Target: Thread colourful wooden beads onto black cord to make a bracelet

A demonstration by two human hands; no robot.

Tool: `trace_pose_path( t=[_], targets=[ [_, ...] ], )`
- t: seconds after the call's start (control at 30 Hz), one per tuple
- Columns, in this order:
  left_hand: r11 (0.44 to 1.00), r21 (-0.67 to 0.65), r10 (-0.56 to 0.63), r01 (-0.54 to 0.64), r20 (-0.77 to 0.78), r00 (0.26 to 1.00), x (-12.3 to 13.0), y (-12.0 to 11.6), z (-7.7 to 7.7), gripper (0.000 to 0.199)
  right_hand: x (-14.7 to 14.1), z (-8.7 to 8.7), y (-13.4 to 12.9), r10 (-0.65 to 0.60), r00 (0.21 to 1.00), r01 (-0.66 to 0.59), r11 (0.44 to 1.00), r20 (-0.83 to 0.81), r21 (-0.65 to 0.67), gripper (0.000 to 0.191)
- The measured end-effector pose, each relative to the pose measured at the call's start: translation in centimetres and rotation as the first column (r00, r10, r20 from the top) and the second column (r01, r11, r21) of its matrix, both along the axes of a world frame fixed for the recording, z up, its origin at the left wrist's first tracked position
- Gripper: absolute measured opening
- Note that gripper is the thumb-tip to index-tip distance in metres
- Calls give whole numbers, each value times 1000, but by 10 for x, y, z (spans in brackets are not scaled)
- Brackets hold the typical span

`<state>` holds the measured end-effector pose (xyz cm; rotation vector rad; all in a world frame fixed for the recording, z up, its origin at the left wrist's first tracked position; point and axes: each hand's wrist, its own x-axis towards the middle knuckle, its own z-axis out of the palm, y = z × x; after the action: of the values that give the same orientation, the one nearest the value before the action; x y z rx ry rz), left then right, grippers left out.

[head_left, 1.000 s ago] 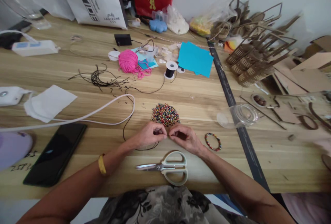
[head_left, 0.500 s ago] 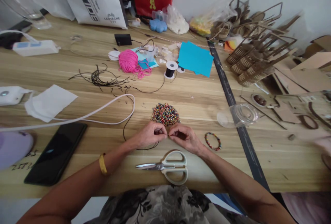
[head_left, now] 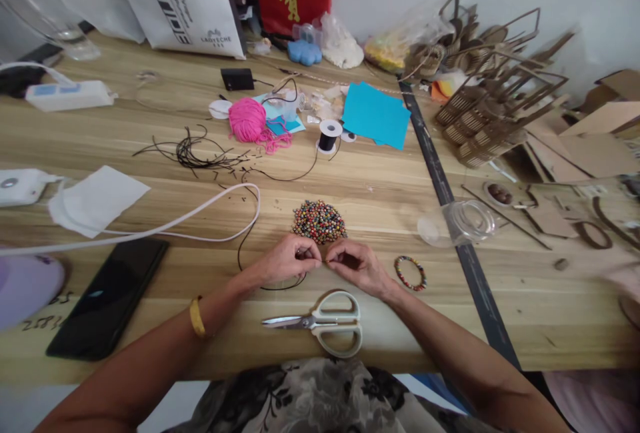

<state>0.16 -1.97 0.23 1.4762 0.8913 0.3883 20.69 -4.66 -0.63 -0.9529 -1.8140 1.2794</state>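
Note:
In the middle of the table, just in front of a heap of small multicoloured beads (head_left: 319,221), my two hands meet fingertip to fingertip. My left hand (head_left: 293,261) is closed in a pinch on a thin black cord (head_left: 241,251), which loops out under the wrist. Thumb and forefinger of my right hand (head_left: 359,265) are pinched on a tiny bead, mostly covered by the fingers. Scissors (head_left: 313,321) with pale handles lie nearer to me, blades pointing left. A finished-looking ring of beads, a bracelet (head_left: 411,273), rests right of my right hand.
A spool of black cord (head_left: 329,137) stands behind the beads, near pink yarn (head_left: 247,119) and blue sheets (head_left: 376,115). Cut black cords (head_left: 193,153), a white cable (head_left: 200,213) and a phone (head_left: 107,298) lie left. Clear plastic packaging (head_left: 457,224) and small brown baskets (head_left: 480,119) are right.
Both hands keep nearly the same pinched pose at the same place. The whole view has shifted very slightly; nothing on the table has visibly moved.

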Motion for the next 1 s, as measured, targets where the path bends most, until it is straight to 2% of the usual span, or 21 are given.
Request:
trace_pose_path(
  t=[0.63, 1.0],
  targets=[
    [1000, -10, -4, 4, 17, 1000, 1, -1, 1, 13, 2, -3, 0, -17, 999, 13, 995, -39, -104, 18],
    [1000, 1, -14, 14, 15, 1000, 1, -1, 0, 12, 1, 0, 0, -20, 999, 17, 995, -28, -98, 19]
  ],
)
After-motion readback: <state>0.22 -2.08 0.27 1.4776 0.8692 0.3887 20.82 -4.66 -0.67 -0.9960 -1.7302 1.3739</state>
